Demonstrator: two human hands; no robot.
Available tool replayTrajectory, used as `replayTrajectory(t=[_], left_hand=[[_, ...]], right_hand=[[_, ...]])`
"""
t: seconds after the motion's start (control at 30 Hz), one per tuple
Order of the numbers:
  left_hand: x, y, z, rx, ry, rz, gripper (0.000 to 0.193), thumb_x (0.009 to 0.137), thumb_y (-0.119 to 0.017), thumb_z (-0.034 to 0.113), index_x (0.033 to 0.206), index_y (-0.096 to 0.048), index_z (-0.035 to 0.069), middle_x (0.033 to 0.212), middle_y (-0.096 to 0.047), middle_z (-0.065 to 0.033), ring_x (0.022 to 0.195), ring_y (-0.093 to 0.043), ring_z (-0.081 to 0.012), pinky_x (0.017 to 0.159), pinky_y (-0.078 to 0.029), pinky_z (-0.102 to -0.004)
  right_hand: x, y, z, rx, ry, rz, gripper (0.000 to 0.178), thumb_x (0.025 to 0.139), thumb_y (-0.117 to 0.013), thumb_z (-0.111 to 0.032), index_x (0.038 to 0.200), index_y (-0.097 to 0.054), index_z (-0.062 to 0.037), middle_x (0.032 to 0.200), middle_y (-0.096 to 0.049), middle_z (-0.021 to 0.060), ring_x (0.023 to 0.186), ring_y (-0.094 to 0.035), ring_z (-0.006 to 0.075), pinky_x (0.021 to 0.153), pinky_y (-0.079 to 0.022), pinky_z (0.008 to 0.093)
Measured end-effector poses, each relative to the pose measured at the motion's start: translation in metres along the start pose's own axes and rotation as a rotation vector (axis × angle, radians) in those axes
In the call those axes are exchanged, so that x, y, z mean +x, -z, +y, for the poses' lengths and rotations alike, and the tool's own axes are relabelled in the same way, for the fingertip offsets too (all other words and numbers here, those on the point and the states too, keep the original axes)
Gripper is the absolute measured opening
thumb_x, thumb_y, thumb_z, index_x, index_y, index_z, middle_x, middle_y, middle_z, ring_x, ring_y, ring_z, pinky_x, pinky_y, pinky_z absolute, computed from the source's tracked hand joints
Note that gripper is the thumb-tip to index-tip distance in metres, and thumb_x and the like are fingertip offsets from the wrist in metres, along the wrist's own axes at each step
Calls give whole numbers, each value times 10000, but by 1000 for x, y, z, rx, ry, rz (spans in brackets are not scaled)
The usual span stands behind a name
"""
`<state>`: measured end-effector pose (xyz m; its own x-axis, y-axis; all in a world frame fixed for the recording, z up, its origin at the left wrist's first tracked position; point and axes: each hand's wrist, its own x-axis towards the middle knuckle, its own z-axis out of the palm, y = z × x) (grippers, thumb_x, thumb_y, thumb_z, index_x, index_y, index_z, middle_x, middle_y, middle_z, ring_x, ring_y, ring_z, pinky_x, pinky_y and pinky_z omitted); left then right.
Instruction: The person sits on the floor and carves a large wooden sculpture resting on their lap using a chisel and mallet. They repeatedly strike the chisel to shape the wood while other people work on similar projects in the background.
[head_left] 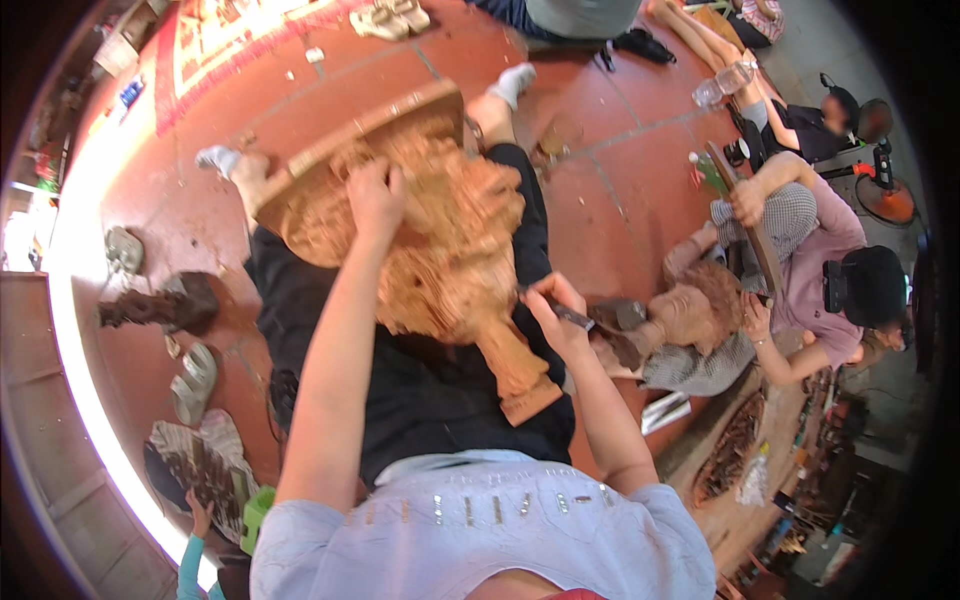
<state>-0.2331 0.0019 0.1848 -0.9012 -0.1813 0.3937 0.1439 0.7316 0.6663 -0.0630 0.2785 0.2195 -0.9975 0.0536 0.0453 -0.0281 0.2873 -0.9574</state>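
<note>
A large carved wooden sculpture [440,230] lies tilted across my lap. Its broad flat base [365,135] points away from me and its narrow end [515,370] toward me on the right. My left hand [378,200] presses on the carving near the base, its fingers curled against the wood. In my right hand [556,308], to the right of the narrow part, is a slim carving tool [573,317] with a dark handle. The tool's tip reaches the sculpture's right edge, though its exact shape is too small to make out.
At right, a co-worker in pink [815,240] handles a carved wooden head [695,315] and a long curved wooden piece [750,225]. Slippers [195,385] and a dark wood piece [165,303] lie left on the red tiled floor [600,160]. An orange fan [885,200] stands far right.
</note>
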Motion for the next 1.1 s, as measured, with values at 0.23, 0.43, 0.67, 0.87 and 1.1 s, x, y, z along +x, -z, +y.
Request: replayTrajectory(t=[0.23, 0.43, 0.67, 0.87, 1.1], left_hand=[[-5, 2, -6, 10, -23, 64, 173, 843, -555, 212, 790, -612, 58, 772, -600, -103, 825, -539, -318, 803, -401, -421], [0, 1, -2, 6, -28, 69, 169, 845, -548, 207, 793, -621, 64, 784, -611, -88, 822, -540, -305, 807, -397, -411], [-1, -1, -5, 42, -27, 71, 183, 848, -535, 214, 800, -625, 62, 783, -611, -91, 828, -537, -305, 812, -392, -411], [0, 4, 3, 5, -74, 119, 188, 846, -536, 211, 789, -613, 50, 781, -602, -109, 824, -532, -322, 810, -391, -421], [-4, 5, -1, -32, -28, 75, 165, 836, -542, 174, 761, -583, 33, 775, -586, -121, 803, -525, -330, 799, -389, -430]], right_hand=[[15, -20, -7, -254, 113, -16, 136, 776, -671, -103, 768, -555, -33, 677, -599, 103, 615, -591, 233, 588, -466, 327], [31, -29, -1, -382, 301, -21, 135, 743, -669, -75, 725, -538, -47, 677, -558, 97, 657, -554, 276, 620, -422, 358], [36, -26, -18, -385, 341, -52, 159, 725, -649, -42, 670, -501, -57, 633, -531, 76, 633, -537, 267, 620, -398, 376], [28, -32, -14, -459, 424, -30, 166, 715, -639, -42, 663, -483, -66, 630, -513, 69, 633, -527, 266, 649, -392, 374], [37, -36, -14, -440, 354, -71, 156, 721, -629, -43, 673, -482, -67, 635, -511, 76, 636, -529, 276, 670, -393, 383]])
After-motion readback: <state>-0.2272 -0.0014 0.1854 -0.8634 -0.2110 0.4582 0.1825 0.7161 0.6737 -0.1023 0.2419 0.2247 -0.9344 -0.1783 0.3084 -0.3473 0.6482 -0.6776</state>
